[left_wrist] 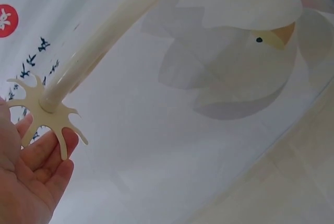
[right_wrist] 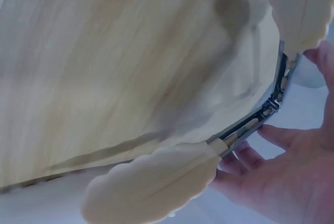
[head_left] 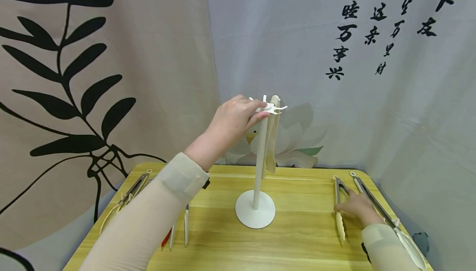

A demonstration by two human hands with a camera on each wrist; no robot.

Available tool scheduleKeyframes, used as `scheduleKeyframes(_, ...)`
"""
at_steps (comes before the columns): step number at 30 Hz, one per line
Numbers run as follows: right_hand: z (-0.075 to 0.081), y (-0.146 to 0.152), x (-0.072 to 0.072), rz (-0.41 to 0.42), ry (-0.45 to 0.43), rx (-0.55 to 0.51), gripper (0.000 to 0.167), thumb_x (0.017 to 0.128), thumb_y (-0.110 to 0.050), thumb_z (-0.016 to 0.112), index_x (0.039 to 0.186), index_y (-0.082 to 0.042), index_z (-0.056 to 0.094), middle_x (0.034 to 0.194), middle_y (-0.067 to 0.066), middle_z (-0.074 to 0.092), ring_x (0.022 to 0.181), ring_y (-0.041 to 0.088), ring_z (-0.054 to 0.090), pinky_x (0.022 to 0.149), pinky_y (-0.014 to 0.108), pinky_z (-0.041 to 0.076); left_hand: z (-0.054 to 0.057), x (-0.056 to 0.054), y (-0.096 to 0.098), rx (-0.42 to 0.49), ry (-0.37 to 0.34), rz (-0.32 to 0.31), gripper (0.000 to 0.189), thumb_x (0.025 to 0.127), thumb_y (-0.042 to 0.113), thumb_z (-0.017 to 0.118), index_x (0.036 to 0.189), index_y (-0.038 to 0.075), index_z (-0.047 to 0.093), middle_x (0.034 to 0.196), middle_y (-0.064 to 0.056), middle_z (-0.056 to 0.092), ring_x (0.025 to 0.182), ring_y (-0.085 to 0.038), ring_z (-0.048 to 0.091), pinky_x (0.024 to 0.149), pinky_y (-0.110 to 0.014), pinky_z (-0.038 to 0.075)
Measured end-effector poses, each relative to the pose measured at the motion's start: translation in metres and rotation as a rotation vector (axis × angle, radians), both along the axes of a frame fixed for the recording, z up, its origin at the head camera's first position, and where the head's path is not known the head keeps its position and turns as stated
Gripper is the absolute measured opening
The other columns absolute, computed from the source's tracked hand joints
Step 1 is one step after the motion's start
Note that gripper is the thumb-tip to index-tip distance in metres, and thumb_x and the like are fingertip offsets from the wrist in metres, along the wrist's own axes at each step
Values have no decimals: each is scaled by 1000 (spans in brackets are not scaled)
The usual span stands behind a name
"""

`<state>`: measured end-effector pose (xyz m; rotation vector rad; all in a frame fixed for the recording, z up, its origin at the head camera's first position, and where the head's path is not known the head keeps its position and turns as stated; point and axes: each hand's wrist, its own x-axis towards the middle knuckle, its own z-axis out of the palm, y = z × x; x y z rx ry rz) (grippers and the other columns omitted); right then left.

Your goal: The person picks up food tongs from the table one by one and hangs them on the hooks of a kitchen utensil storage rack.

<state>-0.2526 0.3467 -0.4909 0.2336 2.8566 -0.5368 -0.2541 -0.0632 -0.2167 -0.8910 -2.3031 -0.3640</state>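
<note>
Pickup seemed the step, likely needing a lift: your right grip (head_left: 358, 208) held the tongs (head_left: 340, 222) toward the bench (head_left: 305, 205)'s right edge, your left grip (head_left: 236, 115) pinched the rack (head_left: 261, 155).

Smooth yellow wood-grained table (head_left: 305, 229), creased pale cloth backdrop (head_left: 282, 43)
Glossy white round-based plastic-looking stand (head_left: 260, 159); metal-armed tongs (right_wrist: 271, 105) with matt cream scalloped plastic-looking heads (right_wrist: 154, 182).

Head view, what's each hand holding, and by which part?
Left hand: the white stand, by its hooked top. Right hand: the tongs, by their arms near the pale tips.
</note>
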Motion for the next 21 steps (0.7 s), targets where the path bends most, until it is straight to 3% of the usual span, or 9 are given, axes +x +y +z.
scheduleKeyframes(6,5,-4,2,0,39,-36,105,75,-48,68,143,14,17,133,50,16,115,71,23,88,74,33,1,1,1,-4,5,5,31,90,38,61,112,17,68,99,3,73,91,-19,61,75,-31,53)
scheduleKeyframes(15,14,-16,6,11,118,-39,114,72,-60,69,147,6,15,132,48,21,117,67,26,90,72,34,-1,2,3,1,27,25,30,89,37,62,112,17,69,98,4,73,87,-19,61,72,-31,53)
scheduleKeyframes(21,22,-30,12,28,162,-56,113,73,-58,70,147,6,15,131,45,26,114,65,33,85,68,39,2,2,4,-15,-17,30,33,90,39,60,114,17,68,105,5,71,92,-18,61,76,-30,53)
